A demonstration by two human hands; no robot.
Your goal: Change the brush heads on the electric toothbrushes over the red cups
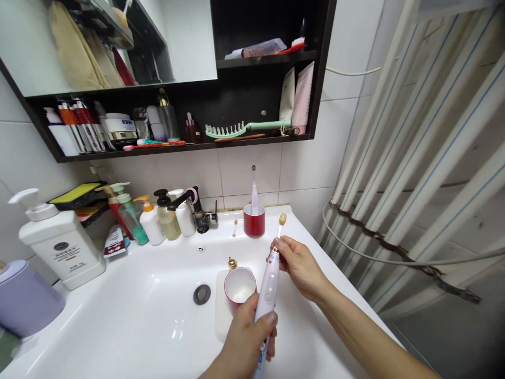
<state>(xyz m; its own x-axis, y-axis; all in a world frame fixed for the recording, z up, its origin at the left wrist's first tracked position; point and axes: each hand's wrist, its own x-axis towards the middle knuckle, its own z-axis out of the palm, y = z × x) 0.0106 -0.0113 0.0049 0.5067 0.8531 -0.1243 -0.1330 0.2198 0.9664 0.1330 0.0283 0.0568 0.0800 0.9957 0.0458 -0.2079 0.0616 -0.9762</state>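
Observation:
A pale electric toothbrush with cartoon prints slants upward over the right side of the sink. My left hand is wrapped round its handle. Higher up, my right hand pinches the base of the brush head, whose yellowish bristles point up. Whether the head sits fully on the handle is hidden by my fingers. Just left of the handle, a red cup with a white inside stands on a white pad. A second red cup on the back ledge holds another electric toothbrush, upright.
A loose brush head lies on the ledge beside the black faucet. Several pump bottles line the sink's back left, near a large white bottle. Overhead hangs a dark shelf with toiletries. White pipes run along the right.

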